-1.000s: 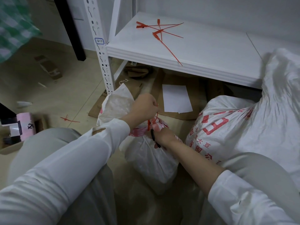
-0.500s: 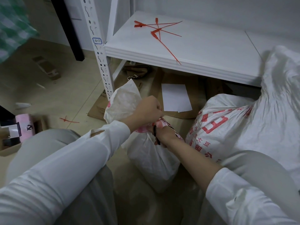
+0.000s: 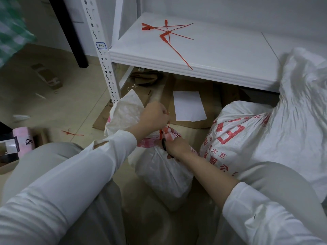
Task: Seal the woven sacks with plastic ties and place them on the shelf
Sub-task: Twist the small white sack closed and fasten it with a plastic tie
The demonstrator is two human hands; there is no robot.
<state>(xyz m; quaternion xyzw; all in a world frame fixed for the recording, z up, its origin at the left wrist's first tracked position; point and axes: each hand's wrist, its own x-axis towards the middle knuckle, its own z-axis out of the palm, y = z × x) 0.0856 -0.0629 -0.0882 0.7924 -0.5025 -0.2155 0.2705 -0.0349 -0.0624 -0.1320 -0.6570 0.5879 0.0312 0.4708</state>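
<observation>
At the centre of the frame, the small sack (image 3: 164, 172) stands on the floor between the person's knees. A red tie (image 3: 164, 131) is looped round its gathered neck. The left hand (image 3: 155, 117) pinches the tie's tail above the neck. The right hand (image 3: 177, 147) is curled round the neck just below; a dark object at its fingers may be a scissors handle. Spare ties (image 3: 168, 33) lie on the shelf (image 3: 221, 55) in the upper centre, and a large sack (image 3: 269, 135) leans at right.
</observation>
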